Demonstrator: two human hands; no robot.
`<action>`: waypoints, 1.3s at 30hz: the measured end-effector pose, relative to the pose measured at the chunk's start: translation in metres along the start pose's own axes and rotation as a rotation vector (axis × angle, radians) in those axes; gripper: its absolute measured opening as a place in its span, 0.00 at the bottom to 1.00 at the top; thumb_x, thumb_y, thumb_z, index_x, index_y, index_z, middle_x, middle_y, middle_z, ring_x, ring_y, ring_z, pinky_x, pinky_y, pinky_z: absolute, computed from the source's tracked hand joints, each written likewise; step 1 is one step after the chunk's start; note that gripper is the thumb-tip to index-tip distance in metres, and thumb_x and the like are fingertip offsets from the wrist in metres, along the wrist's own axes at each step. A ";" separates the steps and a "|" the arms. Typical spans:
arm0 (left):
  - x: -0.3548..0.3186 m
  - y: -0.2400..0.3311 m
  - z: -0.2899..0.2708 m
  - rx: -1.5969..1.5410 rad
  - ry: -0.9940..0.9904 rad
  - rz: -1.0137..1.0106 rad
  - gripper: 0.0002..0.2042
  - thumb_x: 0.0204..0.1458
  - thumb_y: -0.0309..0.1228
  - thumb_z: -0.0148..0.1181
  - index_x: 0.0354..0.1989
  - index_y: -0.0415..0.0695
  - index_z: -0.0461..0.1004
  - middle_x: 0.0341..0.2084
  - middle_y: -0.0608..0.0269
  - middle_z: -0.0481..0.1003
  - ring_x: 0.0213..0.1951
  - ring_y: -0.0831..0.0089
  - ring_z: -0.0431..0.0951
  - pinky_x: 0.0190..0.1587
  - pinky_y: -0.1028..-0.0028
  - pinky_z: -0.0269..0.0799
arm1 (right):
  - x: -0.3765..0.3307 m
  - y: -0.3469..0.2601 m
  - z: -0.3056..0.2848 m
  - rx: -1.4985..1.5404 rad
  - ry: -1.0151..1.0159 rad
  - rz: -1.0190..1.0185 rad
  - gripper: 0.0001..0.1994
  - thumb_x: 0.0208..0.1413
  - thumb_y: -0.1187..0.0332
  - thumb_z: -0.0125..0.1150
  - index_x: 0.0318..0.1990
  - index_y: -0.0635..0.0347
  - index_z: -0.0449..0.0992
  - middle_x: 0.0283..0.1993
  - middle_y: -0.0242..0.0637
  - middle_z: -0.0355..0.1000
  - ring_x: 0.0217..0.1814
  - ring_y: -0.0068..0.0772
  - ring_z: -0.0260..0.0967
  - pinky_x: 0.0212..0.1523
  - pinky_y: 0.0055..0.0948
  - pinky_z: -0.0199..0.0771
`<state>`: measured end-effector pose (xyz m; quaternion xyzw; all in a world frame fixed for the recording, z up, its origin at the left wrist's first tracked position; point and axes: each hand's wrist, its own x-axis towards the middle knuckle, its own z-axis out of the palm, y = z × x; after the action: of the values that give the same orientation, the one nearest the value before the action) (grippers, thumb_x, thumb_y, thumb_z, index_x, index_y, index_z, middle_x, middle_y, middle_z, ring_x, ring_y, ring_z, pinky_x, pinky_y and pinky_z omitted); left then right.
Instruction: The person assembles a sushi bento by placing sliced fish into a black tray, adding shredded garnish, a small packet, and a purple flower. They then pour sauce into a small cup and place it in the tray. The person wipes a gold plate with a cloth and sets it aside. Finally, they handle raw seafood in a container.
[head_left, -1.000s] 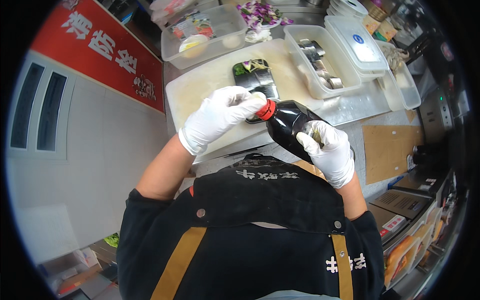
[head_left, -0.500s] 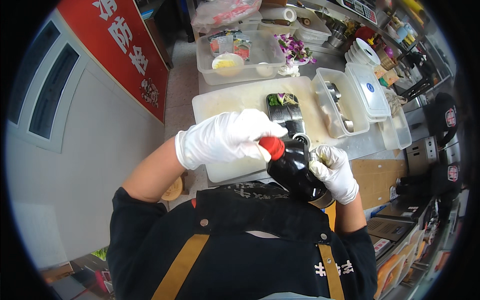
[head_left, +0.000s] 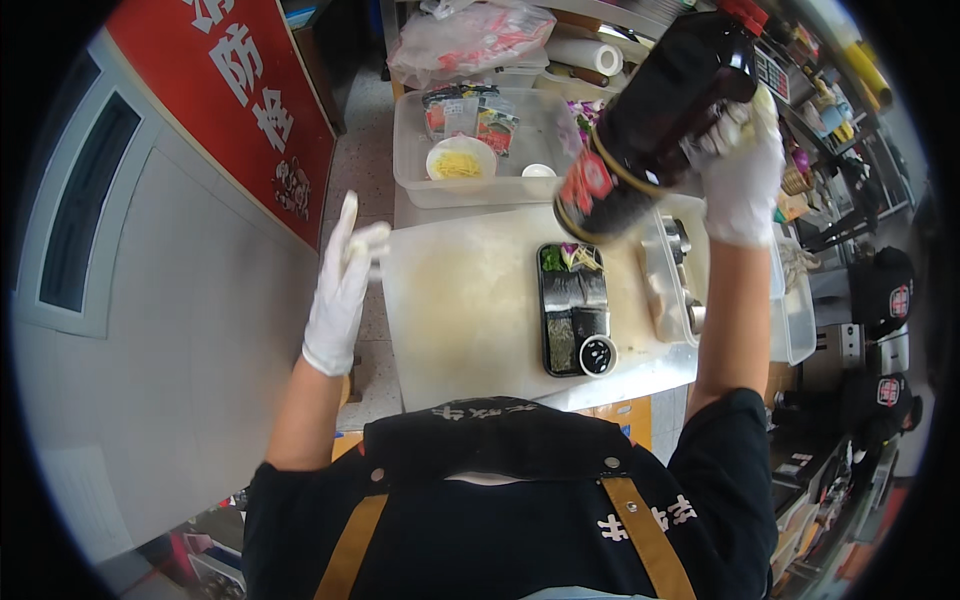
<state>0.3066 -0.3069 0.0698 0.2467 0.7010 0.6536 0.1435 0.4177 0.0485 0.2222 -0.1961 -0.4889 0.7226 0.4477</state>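
Note:
My gloved right hand (head_left: 742, 165) grips a large dark sauce bottle (head_left: 660, 110) by its handle and holds it tilted over the far right of the table. Its red cap (head_left: 745, 14) is on. My left hand (head_left: 342, 280), also gloved, is apart from everything at the board's left edge, fingers stretched out. On the white cutting board (head_left: 455, 300) lies a black tray (head_left: 546, 325) with dark sheets, green leaves, a purple flower and pale strips. A small white cup (head_left: 598, 356) of dark liquid stands at the tray's near right corner.
Behind the board is a clear bin (head_left: 400, 165) holding packets, a bowl of yellow shreds (head_left: 460, 160) and a small white cup (head_left: 538, 172). A plastic bag (head_left: 470, 40) lies beyond. To the right stands a clear container (head_left: 660, 290) with metal pieces. Co-workers (head_left: 882, 290) are at far right.
The bottle has gone from close to my chest up to the far right in my right hand. My left hand has let go of the red cap and moved left.

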 end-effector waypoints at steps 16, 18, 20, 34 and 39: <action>-0.078 -0.047 0.040 -0.113 0.454 -0.489 0.24 0.69 0.42 0.43 0.66 0.39 0.64 0.43 0.64 0.76 0.42 0.81 0.73 0.47 0.78 0.69 | 0.229 0.273 0.041 0.235 0.080 -0.130 0.12 0.62 0.64 0.58 0.27 0.58 0.75 0.23 0.24 0.68 0.24 0.18 0.61 0.25 0.23 0.59; -0.076 -0.041 0.050 -0.113 0.457 -0.485 0.25 0.68 0.42 0.45 0.66 0.37 0.63 0.42 0.65 0.75 0.40 0.82 0.73 0.46 0.79 0.70 | 0.231 0.290 0.038 0.251 0.099 -0.077 0.14 0.62 0.63 0.58 0.25 0.58 0.74 0.22 0.24 0.68 0.23 0.18 0.60 0.25 0.23 0.58; -0.073 -0.037 0.059 -0.120 0.421 -0.470 0.24 0.68 0.40 0.45 0.66 0.36 0.63 0.42 0.65 0.75 0.39 0.81 0.74 0.46 0.78 0.70 | 0.234 0.301 0.035 0.234 0.011 -0.061 0.15 0.62 0.62 0.59 0.25 0.58 0.74 0.22 0.24 0.67 0.22 0.18 0.59 0.25 0.23 0.57; -0.007 -0.081 0.089 -0.225 -0.151 -0.509 0.21 0.66 0.36 0.51 0.64 0.41 0.65 0.47 0.62 0.75 0.46 0.80 0.72 0.50 0.78 0.67 | 0.051 0.115 -0.125 -0.568 -0.193 -0.191 0.17 0.65 0.66 0.57 0.58 0.63 0.71 0.57 0.35 0.71 0.56 0.23 0.67 0.59 0.24 0.65; 0.013 -0.108 0.097 -0.187 -0.251 -0.460 0.18 0.62 0.35 0.56 0.56 0.37 0.70 0.35 0.67 0.78 0.38 0.83 0.71 0.44 0.81 0.67 | -0.126 0.100 -0.226 -0.738 0.216 -0.074 0.14 0.67 0.65 0.54 0.56 0.61 0.70 0.49 0.32 0.71 0.47 0.22 0.67 0.47 0.23 0.69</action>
<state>0.3294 -0.2204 -0.0455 0.1460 0.6518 0.6301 0.3961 0.6008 0.0507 0.0138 -0.4013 -0.6730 0.4566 0.4214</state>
